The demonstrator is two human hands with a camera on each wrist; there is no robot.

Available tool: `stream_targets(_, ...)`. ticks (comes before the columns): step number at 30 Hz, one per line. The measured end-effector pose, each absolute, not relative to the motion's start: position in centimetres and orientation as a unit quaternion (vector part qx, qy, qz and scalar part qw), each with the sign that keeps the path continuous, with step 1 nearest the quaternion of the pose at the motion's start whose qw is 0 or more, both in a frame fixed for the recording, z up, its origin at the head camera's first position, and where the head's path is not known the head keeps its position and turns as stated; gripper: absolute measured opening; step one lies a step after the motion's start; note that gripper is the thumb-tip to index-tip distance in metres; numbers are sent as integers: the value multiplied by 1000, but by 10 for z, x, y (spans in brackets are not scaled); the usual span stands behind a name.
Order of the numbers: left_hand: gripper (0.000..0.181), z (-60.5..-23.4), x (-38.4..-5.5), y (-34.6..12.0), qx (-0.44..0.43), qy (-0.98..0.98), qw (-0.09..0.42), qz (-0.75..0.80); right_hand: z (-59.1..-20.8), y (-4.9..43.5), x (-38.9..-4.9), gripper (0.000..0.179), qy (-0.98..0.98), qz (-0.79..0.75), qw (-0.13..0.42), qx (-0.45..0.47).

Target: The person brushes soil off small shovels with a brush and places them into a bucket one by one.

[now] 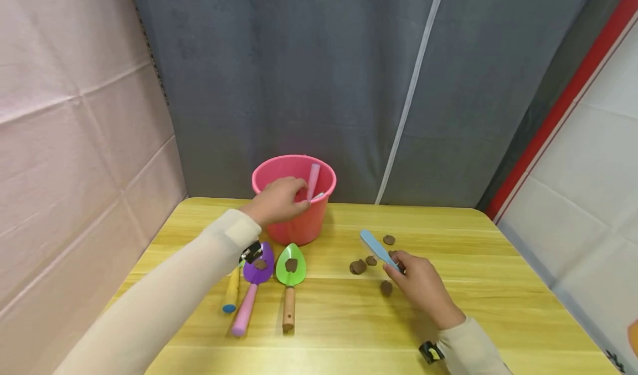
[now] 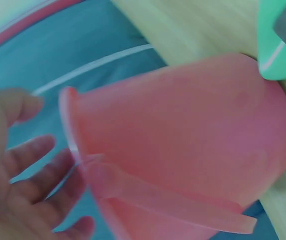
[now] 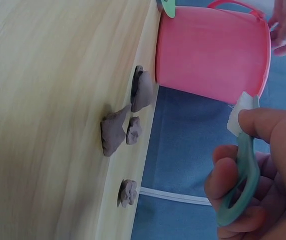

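Note:
My left hand [image 1: 280,202] is over the rim of a pink bucket [image 1: 299,228], its fingers loosely bent beside a pink handle [image 1: 313,176] that sticks up inside. In the left wrist view the fingers [image 2: 47,172] lie apart at the bucket's rim, with nothing gripped. A light-blue brush [image 1: 376,246] with white bristles is in my right hand [image 1: 426,289], which grips its handle [image 3: 244,175]. The brush is above the table, close to several brown clumps [image 1: 358,267]. The bottom of the bucket is hidden.
Left of centre on the wooden table [image 1: 344,330] lie a green trowel [image 1: 294,278] and a purple trowel [image 1: 264,272], each bearing a brown clump. A yellow-handled tool [image 1: 232,292] is partly behind my left arm. A grey curtain [image 1: 309,76] hangs behind the table.

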State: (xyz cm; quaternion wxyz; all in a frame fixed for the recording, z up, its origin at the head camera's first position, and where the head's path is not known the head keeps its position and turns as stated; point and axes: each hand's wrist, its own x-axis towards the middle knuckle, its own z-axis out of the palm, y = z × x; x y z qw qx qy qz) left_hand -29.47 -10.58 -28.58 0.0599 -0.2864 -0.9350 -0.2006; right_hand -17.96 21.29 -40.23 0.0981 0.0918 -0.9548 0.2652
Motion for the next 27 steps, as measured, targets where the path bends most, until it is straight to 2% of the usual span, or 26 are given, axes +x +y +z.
stream_targets(5, 15, -283, -268, -120, -298, -902, 155, -270, -400, 214, -180, 11, -954, 268, 102, 88)
stream_targets(8, 13, -292, -247, -126, -315, -892, 167, -278, -400, 213, -180, 12, -952, 274, 98, 89)
stream_targets(12, 14, -320, -221, -125, -324, -906, 123, -243, -400, 213, -180, 14, -952, 273, 98, 100)
stream_targets(15, 17, -345, -206, -122, -314, -925, 57, -205, -400, 212, -181, 12, -952, 268, 104, 109)
stream_targets(18, 31, -367, -195, -119, -286, -941, -8, -179, -400, 209, -181, 14, -952, 266, 105, 113)
stream_targets(20, 34, -379, -189, -118, -260, -950, -40, -169, -400, 208, -180, 15, -951, 268, 104, 113)
stream_targets(27, 44, -406, -178, -118, -223, -962, -72, -143, -402, 205, -180, 17, -952, 261, 102, 121)
